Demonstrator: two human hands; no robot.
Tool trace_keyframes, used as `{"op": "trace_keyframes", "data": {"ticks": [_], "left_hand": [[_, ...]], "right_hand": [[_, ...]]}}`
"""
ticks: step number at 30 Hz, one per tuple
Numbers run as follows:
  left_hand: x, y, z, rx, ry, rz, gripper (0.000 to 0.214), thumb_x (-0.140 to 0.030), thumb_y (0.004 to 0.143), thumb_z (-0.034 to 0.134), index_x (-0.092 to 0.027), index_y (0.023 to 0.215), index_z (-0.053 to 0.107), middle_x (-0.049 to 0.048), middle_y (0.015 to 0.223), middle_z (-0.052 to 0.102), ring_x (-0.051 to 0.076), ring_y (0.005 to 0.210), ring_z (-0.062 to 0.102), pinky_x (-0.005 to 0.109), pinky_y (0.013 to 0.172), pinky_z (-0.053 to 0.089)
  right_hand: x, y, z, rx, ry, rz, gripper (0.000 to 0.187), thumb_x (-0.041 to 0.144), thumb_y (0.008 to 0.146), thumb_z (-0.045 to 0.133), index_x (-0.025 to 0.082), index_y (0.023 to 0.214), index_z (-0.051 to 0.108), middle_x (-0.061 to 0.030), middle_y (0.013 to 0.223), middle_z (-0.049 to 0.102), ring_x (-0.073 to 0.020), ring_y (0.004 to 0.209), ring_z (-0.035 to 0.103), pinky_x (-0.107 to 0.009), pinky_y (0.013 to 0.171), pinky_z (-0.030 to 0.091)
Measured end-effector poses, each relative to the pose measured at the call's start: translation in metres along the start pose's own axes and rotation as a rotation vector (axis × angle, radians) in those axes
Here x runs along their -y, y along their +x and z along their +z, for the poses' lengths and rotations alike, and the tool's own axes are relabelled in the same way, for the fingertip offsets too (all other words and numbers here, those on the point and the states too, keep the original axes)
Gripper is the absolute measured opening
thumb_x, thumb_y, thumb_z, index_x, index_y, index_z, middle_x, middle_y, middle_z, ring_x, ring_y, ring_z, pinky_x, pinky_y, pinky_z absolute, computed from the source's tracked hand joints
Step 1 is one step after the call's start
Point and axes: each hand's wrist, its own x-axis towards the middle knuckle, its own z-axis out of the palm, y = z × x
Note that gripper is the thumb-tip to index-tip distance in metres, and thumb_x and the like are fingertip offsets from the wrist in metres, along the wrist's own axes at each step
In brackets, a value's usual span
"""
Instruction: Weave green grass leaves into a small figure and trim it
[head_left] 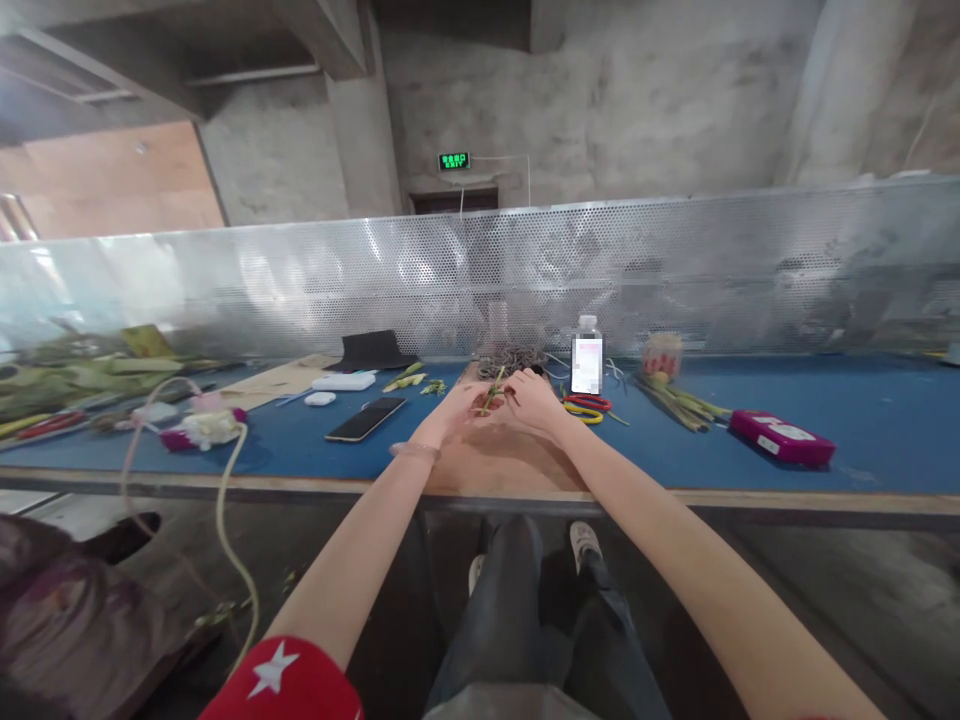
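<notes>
Over a brown board (510, 455) at the table's front edge, my two hands meet around a thin green plant stem (496, 385). My left hand (457, 408) has its fingers closed on the stem from the left. My right hand (531, 396) pinches at the same stem from the right, fingers bent. Just beyond the hands lies a heap of grey-brown twisted strands (514, 360). Red-and-yellow-handled scissors (586, 408) rest close by the right hand, their blades not clearly visible. The finer shape of the held piece is too small to make out.
A clear bottle (587, 365) stands behind the scissors. On the right are green stalks (682, 405), a jar (663, 354) and a purple box (781, 438). To the left lie a phone (366, 419), a white case (320, 399), a power strip with cables (204, 428) and piled leaves (82, 378).
</notes>
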Motion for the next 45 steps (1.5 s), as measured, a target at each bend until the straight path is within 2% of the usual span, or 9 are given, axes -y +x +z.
{"op": "trace_keyframes", "data": {"ticks": [7,11,15,21,25,31,38,41,45], "left_hand": [[0.0013,0.0002,0.0006,-0.039,0.033,0.043,0.018,-0.030,0.072,0.053,-0.015,0.078,0.061,0.0070,0.073,0.063,0.014,0.067,0.058,0.025,0.061,0.044],[-0.0004,-0.0004,0.0021,-0.056,0.052,0.025,0.016,-0.028,0.072,0.054,-0.014,0.074,0.059,0.0062,0.069,0.061,0.013,0.066,0.058,0.025,0.061,0.045],[0.0018,0.0010,0.0011,-0.039,0.069,0.025,0.019,-0.031,0.072,0.054,-0.013,0.077,0.059,0.0062,0.069,0.061,0.014,0.067,0.058,0.026,0.062,0.045],[0.0084,0.0050,-0.0026,-0.014,0.174,0.089,0.025,-0.033,0.066,0.061,-0.013,0.081,0.060,0.0059,0.072,0.062,0.014,0.067,0.058,0.026,0.062,0.045],[0.0072,0.0057,-0.0015,-0.036,0.155,0.033,0.019,-0.031,0.071,0.055,-0.013,0.075,0.059,0.0057,0.067,0.063,0.013,0.064,0.059,0.025,0.060,0.045],[0.0040,0.0036,-0.0001,-0.010,0.138,-0.011,0.020,-0.027,0.074,0.050,-0.010,0.076,0.061,0.0081,0.072,0.065,0.013,0.067,0.060,0.025,0.065,0.046],[0.0017,0.0038,-0.0001,-0.030,0.162,0.006,0.021,-0.025,0.072,0.051,-0.011,0.083,0.063,0.0101,0.084,0.066,0.015,0.075,0.061,0.026,0.068,0.046],[0.0003,0.0029,0.0007,-0.026,0.163,0.025,0.021,-0.026,0.070,0.055,-0.012,0.084,0.062,0.0088,0.084,0.066,0.015,0.075,0.061,0.026,0.067,0.046],[0.0001,0.0010,0.0019,-0.030,0.119,0.050,0.018,-0.024,0.068,0.056,-0.011,0.079,0.061,0.0073,0.077,0.065,0.013,0.070,0.061,0.025,0.066,0.045]], "right_hand": [[0.0038,0.0018,-0.0043,0.036,0.126,0.037,0.019,0.017,0.081,0.040,0.015,0.082,0.059,-0.0060,0.083,0.060,-0.0163,0.079,0.045,-0.026,0.074,0.031],[0.0066,0.0027,-0.0070,0.073,0.139,0.052,0.021,0.017,0.080,0.041,0.014,0.075,0.061,-0.0065,0.076,0.061,-0.0164,0.074,0.046,-0.025,0.069,0.032],[0.0073,0.0026,-0.0055,0.087,0.142,0.045,0.023,0.015,0.078,0.040,0.014,0.067,0.060,-0.0070,0.071,0.061,-0.0152,0.068,0.047,-0.025,0.068,0.032],[0.0078,0.0014,-0.0050,0.082,0.162,0.031,0.022,0.017,0.078,0.039,0.014,0.073,0.060,-0.0067,0.079,0.062,-0.0143,0.072,0.049,-0.023,0.066,0.032],[0.0081,0.0019,-0.0058,0.079,0.164,0.028,0.021,0.015,0.077,0.040,0.016,0.072,0.060,-0.0052,0.075,0.062,-0.0139,0.069,0.048,-0.023,0.064,0.031],[0.0054,0.0021,-0.0024,0.060,0.158,0.079,0.020,0.018,0.078,0.042,0.014,0.067,0.058,-0.0071,0.071,0.059,-0.0148,0.069,0.049,-0.024,0.063,0.032],[0.0044,0.0031,-0.0023,-0.030,0.227,0.095,0.013,0.017,0.078,0.044,0.014,0.086,0.054,-0.0050,0.085,0.055,-0.0120,0.076,0.049,-0.021,0.070,0.036],[0.0045,0.0038,-0.0022,-0.049,0.267,0.036,0.014,0.015,0.078,0.045,0.014,0.089,0.055,-0.0050,0.085,0.054,-0.0117,0.076,0.048,-0.022,0.072,0.038],[0.0028,0.0047,0.0015,-0.009,0.195,-0.043,0.019,0.016,0.080,0.044,0.014,0.094,0.056,-0.0055,0.085,0.053,-0.0128,0.082,0.048,-0.023,0.076,0.038]]}}
